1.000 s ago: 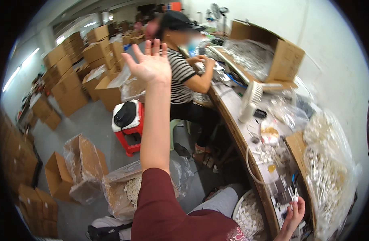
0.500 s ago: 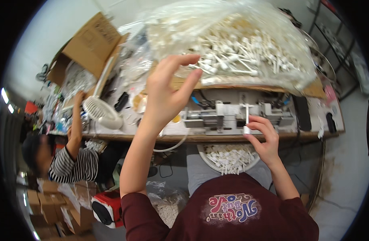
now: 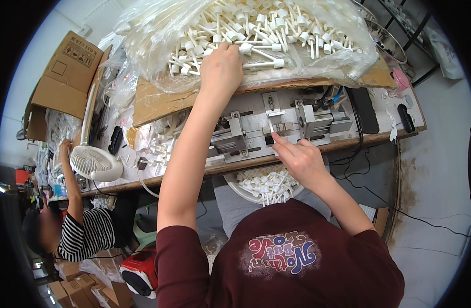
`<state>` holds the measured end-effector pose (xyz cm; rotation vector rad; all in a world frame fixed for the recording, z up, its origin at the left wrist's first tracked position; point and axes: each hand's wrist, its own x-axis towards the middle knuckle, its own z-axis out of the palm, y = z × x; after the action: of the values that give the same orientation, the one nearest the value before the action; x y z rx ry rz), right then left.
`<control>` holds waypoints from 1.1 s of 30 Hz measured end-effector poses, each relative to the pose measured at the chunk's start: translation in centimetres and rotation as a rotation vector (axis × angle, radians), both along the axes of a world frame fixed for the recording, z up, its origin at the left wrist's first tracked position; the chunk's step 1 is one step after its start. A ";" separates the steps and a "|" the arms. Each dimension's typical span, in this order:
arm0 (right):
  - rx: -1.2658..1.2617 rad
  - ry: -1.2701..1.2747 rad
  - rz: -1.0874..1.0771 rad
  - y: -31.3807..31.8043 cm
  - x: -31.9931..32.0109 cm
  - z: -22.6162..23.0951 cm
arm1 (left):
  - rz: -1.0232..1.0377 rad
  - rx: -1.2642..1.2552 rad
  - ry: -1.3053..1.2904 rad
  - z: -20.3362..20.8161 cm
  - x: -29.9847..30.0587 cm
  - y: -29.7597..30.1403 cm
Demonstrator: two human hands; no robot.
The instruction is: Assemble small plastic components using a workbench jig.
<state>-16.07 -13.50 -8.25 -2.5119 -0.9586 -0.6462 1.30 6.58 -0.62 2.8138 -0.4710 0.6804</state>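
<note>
My left hand (image 3: 221, 69) reaches into the near side of a big heap of white plastic scoops (image 3: 251, 23), each a thin handle with a small round cup. Its fingertips are hidden among the pieces, so whether they grip one cannot be seen. My right hand (image 3: 299, 158) is at the metal clamping fixture (image 3: 235, 136) on the bench edge. Its fingers are drawn together at the near end of a single white scoop (image 3: 271, 123), whose handle points away from me in the middle of the fixture.
A clear plastic bag (image 3: 143, 46) holds the heap on a cardboard sheet (image 3: 158, 102). A bowl of scoops (image 3: 266, 185) rests on my lap. To the left are a white fan (image 3: 94, 163), an open carton (image 3: 66, 72) and a co-worker in a striped shirt (image 3: 86, 233).
My left hand has gone from hovering with its fingers apart to the heap. My right hand has brought its scoop down into the fixture. The whole view has shifted.
</note>
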 end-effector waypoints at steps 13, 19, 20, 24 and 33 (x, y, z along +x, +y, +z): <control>-0.137 0.104 -0.022 1.2 0.8 0.9 | -0.208 -0.382 -0.249 1.8 -2.4 -0.4; -0.237 0.082 -0.027 1.8 0.9 1.7 | -0.351 -0.545 -0.153 3.1 -9.9 -0.1; -0.235 0.071 -0.012 1.8 1.0 1.7 | -0.353 -0.551 -0.119 2.7 -11.0 0.0; -0.169 0.034 0.017 1.1 1.2 1.4 | -0.401 -0.585 0.063 1.6 -14.9 0.1; -0.060 0.343 0.277 -2.4 2.5 5.0 | -0.338 -0.392 0.055 -4.1 -19.5 -0.1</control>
<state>-13.59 -15.91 -3.28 -2.3696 -1.1726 -0.0996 -18.21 6.45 -4.68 2.3071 -0.6973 0.5514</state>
